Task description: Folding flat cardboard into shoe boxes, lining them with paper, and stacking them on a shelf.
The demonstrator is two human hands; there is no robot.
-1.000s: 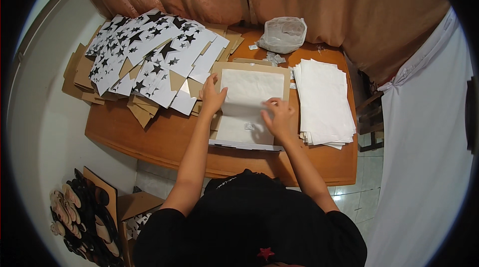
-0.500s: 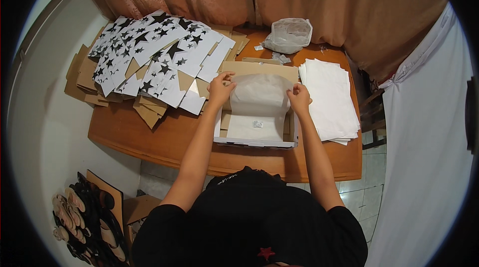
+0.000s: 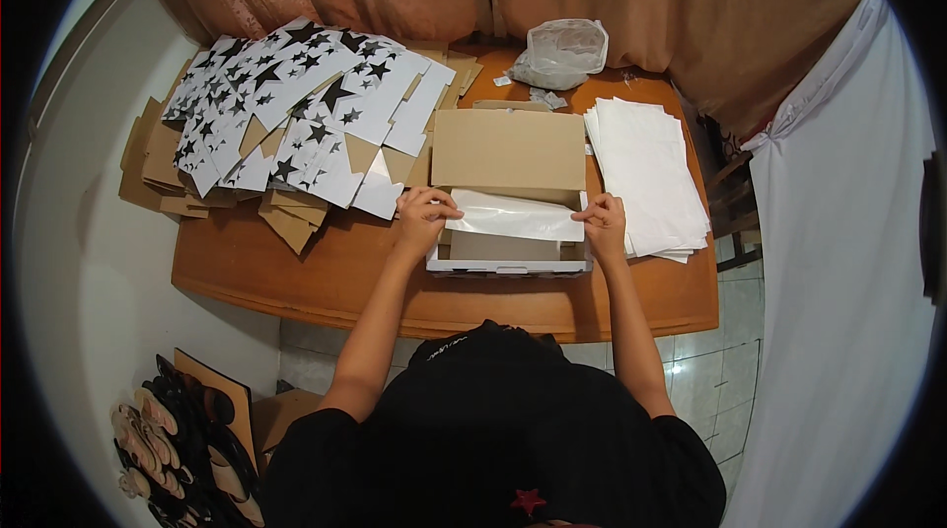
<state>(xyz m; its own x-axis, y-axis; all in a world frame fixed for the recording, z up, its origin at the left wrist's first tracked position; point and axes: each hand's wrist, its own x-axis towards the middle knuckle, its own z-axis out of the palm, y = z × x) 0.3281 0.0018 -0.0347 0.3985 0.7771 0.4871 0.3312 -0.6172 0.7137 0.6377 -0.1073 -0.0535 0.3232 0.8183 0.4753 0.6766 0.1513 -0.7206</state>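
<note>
A cardboard box [image 3: 508, 145] stands on the table in front of me, its plain brown lid raised at the far side. Over its inside stretches a sheet of tissue paper [image 3: 516, 216], folded toward me. My left hand [image 3: 424, 216] pinches the sheet's left corner, and my right hand [image 3: 604, 223] pinches its right corner. The sheet's near edge hangs above the box floor. The small packet seen earlier is now hidden beneath it.
Flat box blanks with black stars [image 3: 296, 114] are heaped at the left of the wooden table [image 3: 296, 281]. A stack of white paper sheets [image 3: 646, 178] lies right of the box. Behind stands a clear plastic bag [image 3: 567, 55] of small packets. Sandals [image 3: 158, 429] are at the lower left.
Both hands have come down toward me, bringing the tissue paper's far edge over the box. The lid's inner face now shows fully, and the small packet is covered.
</note>
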